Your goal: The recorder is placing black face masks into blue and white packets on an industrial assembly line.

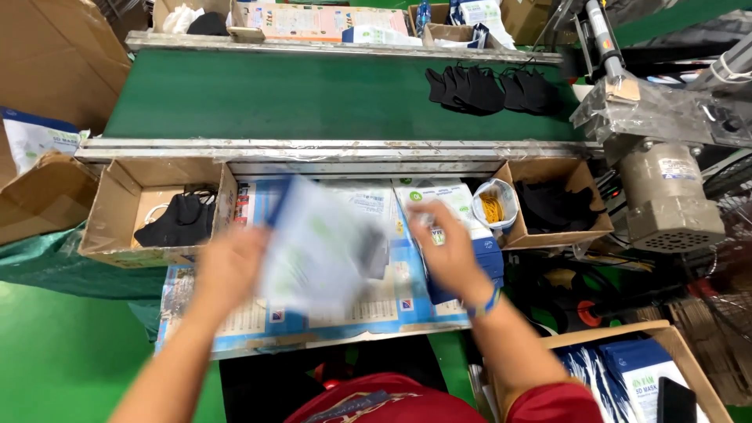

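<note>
Both hands work over the table point(235, 325) just below the green conveyor belt point(313, 94). Left hand point(229, 266) grips a blurred white-and-blue pouch point(317, 247); right hand point(448, 249), beside the pouch, looks loosely curled, its grip unclear. Black masks point(493, 88) lie on the belt.

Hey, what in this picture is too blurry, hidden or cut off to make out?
Head view only:
- Pouch: motion blur smears it; contents unclear.
- Left hand: blurred; its grip cannot be judged.
- Right hand: blurred; what the fingers touch is unclear.
- Left box: its wall hides part of the black masks.
- Lower right box: cut off by the picture edge.
</note>
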